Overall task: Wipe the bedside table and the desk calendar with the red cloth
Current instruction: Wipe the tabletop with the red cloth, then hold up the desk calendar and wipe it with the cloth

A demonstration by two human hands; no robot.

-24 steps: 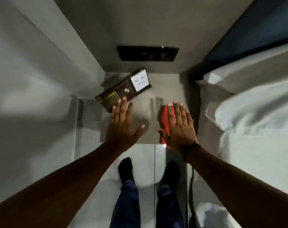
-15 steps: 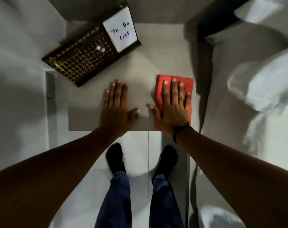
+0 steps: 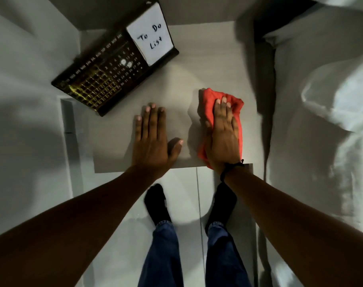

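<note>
The grey bedside table (image 3: 207,65) fills the middle of the head view. A red cloth (image 3: 212,100) lies bunched on its right side, and my right hand (image 3: 222,133) presses down on it with fingers curled into the fabric. My left hand (image 3: 151,137) rests flat on the bare tabletop beside it, fingers together, thumb out, holding nothing. A dark desk calendar (image 3: 106,75) with a white "To Do List" note (image 3: 150,40) lies tilted at the table's back left corner, apart from both hands.
A bed with white bedding (image 3: 325,121) runs along the table's right side. A wall (image 3: 27,100) closes in on the left. My legs in blue jeans and dark socks (image 3: 158,206) stand on the pale floor at the table's front edge.
The red cloth lay flat under my right hand; now it is bunched up under curled fingers. The view has drawn nearer to the table. My left hand stays flat.
</note>
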